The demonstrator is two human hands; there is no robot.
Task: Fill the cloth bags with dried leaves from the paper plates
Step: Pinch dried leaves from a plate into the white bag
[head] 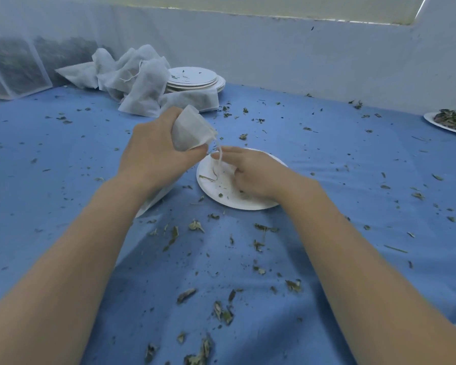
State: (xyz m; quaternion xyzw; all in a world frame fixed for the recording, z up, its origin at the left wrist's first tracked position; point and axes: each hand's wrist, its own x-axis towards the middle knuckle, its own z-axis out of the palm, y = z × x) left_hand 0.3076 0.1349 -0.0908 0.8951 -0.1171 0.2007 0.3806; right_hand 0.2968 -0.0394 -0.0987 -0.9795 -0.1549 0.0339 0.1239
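My left hand (153,151) grips a small white cloth bag (190,131), fingers wrapped around it, its mouth pointing right toward the drawstring (219,156). My right hand (256,175) hovers over a nearly empty paper plate (221,191), fingers curled and pinching that string. Dried leaf crumbs (195,226) litter the blue cloth (340,180). At the far left lie a heap of bags (137,75) and stacked plates (195,79); far right, a plate of leaves (450,119).

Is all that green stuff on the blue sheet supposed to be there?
It looks spilled: dried leaf bits lie scattered over the blue sheet, while the paper plate under the right hand holds only crumbs. The left hand grips a cloth bag.
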